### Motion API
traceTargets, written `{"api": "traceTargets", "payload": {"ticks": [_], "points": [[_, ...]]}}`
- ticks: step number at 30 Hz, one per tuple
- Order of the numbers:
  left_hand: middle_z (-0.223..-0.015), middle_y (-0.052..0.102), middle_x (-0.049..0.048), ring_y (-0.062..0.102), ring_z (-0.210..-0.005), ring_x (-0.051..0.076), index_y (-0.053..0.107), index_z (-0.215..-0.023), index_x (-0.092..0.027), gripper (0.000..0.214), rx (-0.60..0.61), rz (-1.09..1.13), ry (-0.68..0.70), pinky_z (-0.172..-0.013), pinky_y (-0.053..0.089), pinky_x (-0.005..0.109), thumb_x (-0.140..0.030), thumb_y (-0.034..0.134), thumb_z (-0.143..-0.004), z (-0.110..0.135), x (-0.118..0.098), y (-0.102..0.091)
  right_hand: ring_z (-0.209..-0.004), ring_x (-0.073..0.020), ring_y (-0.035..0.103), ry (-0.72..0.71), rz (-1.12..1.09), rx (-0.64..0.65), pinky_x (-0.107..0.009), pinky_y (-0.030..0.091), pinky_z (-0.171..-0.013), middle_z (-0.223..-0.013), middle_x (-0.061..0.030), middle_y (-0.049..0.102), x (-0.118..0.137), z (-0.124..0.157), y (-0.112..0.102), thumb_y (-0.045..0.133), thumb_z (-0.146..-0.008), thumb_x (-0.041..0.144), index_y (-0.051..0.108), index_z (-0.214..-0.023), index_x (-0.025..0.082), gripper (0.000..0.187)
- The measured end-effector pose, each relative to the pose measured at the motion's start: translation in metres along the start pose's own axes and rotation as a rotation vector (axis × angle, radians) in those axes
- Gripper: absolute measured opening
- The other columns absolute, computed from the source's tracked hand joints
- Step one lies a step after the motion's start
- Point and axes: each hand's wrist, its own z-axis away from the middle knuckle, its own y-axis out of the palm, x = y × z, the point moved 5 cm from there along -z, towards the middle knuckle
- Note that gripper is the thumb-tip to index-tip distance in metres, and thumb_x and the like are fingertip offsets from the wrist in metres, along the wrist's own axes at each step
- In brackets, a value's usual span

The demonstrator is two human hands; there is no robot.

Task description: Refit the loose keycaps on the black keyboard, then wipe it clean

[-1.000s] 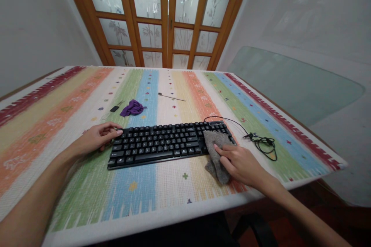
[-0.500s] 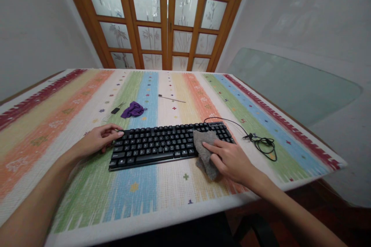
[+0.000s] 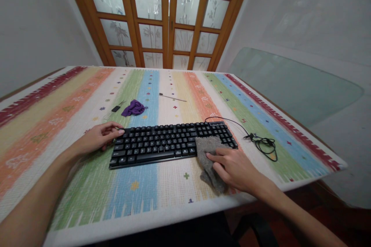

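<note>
A black keyboard (image 3: 158,143) lies flat on the striped tablecloth, close to the table's front edge. My left hand (image 3: 101,136) grips its upper left corner, thumb on top and the other fingers at the side and partly hidden. Over the lower right part of the keys lies a grey cloth (image 3: 207,146), which hangs past the front edge onto the table. My right hand (image 3: 233,166) is closed on this cloth, the index finger pressed onto it; the curled fingers are partly out of sight.
Behind the keyboard are a crumpled purple cloth (image 3: 133,108), a small black object (image 3: 116,108) and a thin brush-like stick (image 3: 173,97). The keyboard's cable (image 3: 265,146) lies coiled at the right. A glass-paned wooden door (image 3: 168,19) stands beyond the table.
My right hand has moved the grey cloth slightly toward me and to the right, uncovering some upper keys. My left hand keeps its place on the keyboard's corner.
</note>
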Motion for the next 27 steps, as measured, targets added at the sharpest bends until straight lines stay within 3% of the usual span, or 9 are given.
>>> {"api": "traceTargets", "payload": {"ticks": [5,7,10,13,17,21,27], "points": [[-0.048,0.05,-0.0085,0.045,-0.039,0.012,0.061,-0.099,-0.017,0.065,-0.006,-0.015,-0.009,-0.038,0.036,0.023,-0.071,0.062,-0.064,0.0,-0.001,0.0,-0.074,-0.0178,0.063,0.002,-0.056,-0.345,-0.03,0.049,-0.068,-0.081,-0.0065,0.066,-0.016,0.002,-0.023,0.039,-0.092,0.018,0.075,-0.106,0.016,0.038],[-0.049,0.05,-0.0083,0.045,-0.039,0.011,0.061,-0.099,-0.017,0.065,-0.007,-0.005,-0.015,-0.037,0.036,0.023,-0.071,0.063,-0.063,0.0,0.0,0.0,-0.075,-0.0182,0.062,0.002,-0.039,-0.419,-0.031,0.05,-0.07,-0.085,-0.0079,0.065,-0.016,0.0,-0.026,0.04,-0.093,0.019,0.074,-0.108,0.015,0.037],[-0.05,0.051,-0.0083,0.045,-0.04,0.011,0.061,-0.099,-0.017,0.065,-0.006,0.017,-0.021,-0.037,0.035,0.023,-0.071,0.064,-0.062,0.0,0.0,0.0,-0.082,-0.0205,0.061,0.001,-0.003,-0.368,-0.034,0.053,-0.075,-0.095,-0.0105,0.064,-0.008,-0.006,-0.018,0.043,-0.092,0.019,0.071,-0.113,0.016,0.035],[-0.049,0.05,-0.0086,0.044,-0.04,0.011,0.061,-0.1,-0.017,0.065,-0.003,0.023,-0.025,-0.038,0.035,0.023,-0.071,0.064,-0.062,0.001,0.001,0.0,-0.098,-0.0262,0.06,-0.041,0.016,-0.29,-0.042,0.055,-0.084,-0.113,-0.0168,0.063,0.003,-0.009,-0.005,0.046,-0.089,0.016,0.065,-0.123,0.01,0.04],[-0.049,0.049,-0.0088,0.044,-0.04,0.011,0.061,-0.099,-0.017,0.066,-0.004,0.007,-0.028,-0.038,0.035,0.023,-0.072,0.063,-0.062,0.001,0.001,-0.001,-0.123,-0.0338,0.051,-0.105,-0.008,-0.29,-0.052,0.047,-0.103,-0.131,-0.0221,0.058,0.01,-0.005,0.005,0.052,-0.084,0.016,0.058,-0.13,0.003,0.049],[-0.05,0.051,-0.0087,0.044,-0.039,0.011,0.06,-0.099,-0.017,0.068,-0.013,0.002,-0.035,-0.039,0.035,0.023,-0.073,0.063,-0.061,0.001,0.0,0.0,-0.13,-0.0302,0.051,-0.147,-0.014,-0.316,-0.048,0.046,-0.107,-0.137,-0.0211,0.057,0.01,0.0,0.012,0.049,-0.084,0.012,0.056,-0.132,0.001,0.05],[-0.051,0.051,-0.0082,0.044,-0.04,0.011,0.061,-0.099,-0.016,0.068,-0.019,0.002,-0.03,-0.038,0.035,0.023,-0.073,0.064,-0.061,0.003,-0.005,-0.001,-0.125,-0.0276,0.058,-0.188,0.055,-0.314,-0.042,0.052,-0.103,-0.13,-0.0193,0.064,0.009,0.0,0.015,0.042,-0.084,0.002,0.062,-0.126,0.002,0.046]]}}
